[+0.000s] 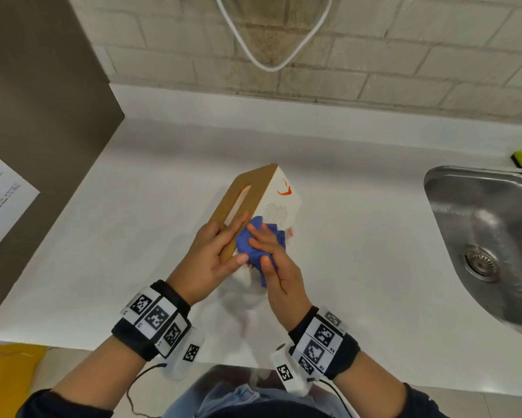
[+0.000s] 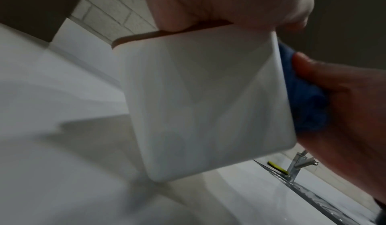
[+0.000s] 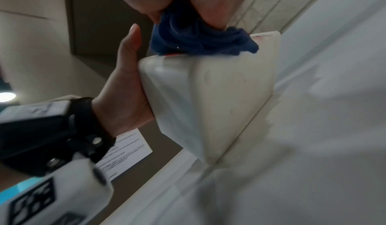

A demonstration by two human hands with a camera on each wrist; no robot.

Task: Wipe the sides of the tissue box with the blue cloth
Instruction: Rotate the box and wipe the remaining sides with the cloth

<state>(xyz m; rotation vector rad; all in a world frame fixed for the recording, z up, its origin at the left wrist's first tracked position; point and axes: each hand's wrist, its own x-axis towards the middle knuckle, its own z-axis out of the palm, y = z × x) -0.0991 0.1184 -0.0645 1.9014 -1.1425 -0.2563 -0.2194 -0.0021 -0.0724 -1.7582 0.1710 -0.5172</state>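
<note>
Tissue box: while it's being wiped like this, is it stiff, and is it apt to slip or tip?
The tissue box looks rigid: flat walls keep shape under the cloth. Probably light, since the left hand alone tilts it. Its smooth walls may slip, and balanced on one edge it would likely tip if released.

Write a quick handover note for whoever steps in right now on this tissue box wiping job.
Left hand: steadies the tilted tissue box, fingers on the wooden lid and thumb round the near end; keep that grip.
Right hand: holds the bunched blue cloth pressed against the white side that faces up.
The box rests on one edge on the white counter, left of the sink.
Done: wiping of this side is under way.
Left: how much of the other sides is wiped cannot be told; turn the box and do each.
</note>
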